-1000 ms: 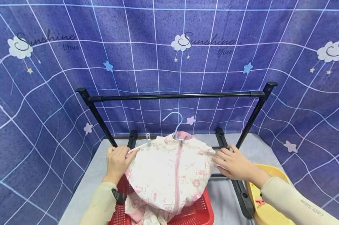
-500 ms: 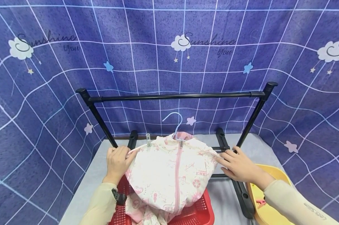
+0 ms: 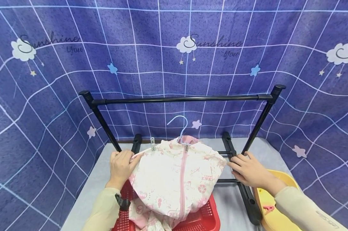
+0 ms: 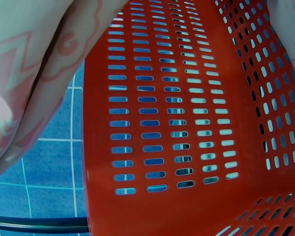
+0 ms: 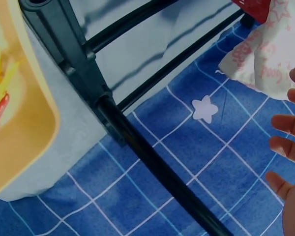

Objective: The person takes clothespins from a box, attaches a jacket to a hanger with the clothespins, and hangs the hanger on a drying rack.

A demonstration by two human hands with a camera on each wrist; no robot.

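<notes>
A white child's jacket (image 3: 162, 173) with pink print and a pink zip hangs on a light blue hanger (image 3: 186, 123), whose hook stands up from the collar. At its left shoulder my left hand (image 3: 122, 168) pinches the fabric. A clear clothespin (image 3: 153, 145) sits on that same shoulder, nearer the collar. My right hand (image 3: 249, 170) is beside the other shoulder, fingers loosely spread and holding nothing. In the right wrist view, its fingers (image 5: 287, 147) show apart from the jacket's edge (image 5: 265, 64). The jacket's lower part droops into a red basket (image 3: 214, 215).
A black clothes rack (image 3: 174, 99) stands behind the jacket, its foot (image 3: 250, 202) reaching forward on the right. Right of that is a yellow tub (image 3: 281, 176) with a pink clothespin (image 3: 268, 209) inside. A blue grid-patterned curtain (image 3: 151, 57) hangs behind everything.
My right hand has let go of the jacket's right shoulder and moved a little to the right. The left hand keeps its pinch in the same place.
</notes>
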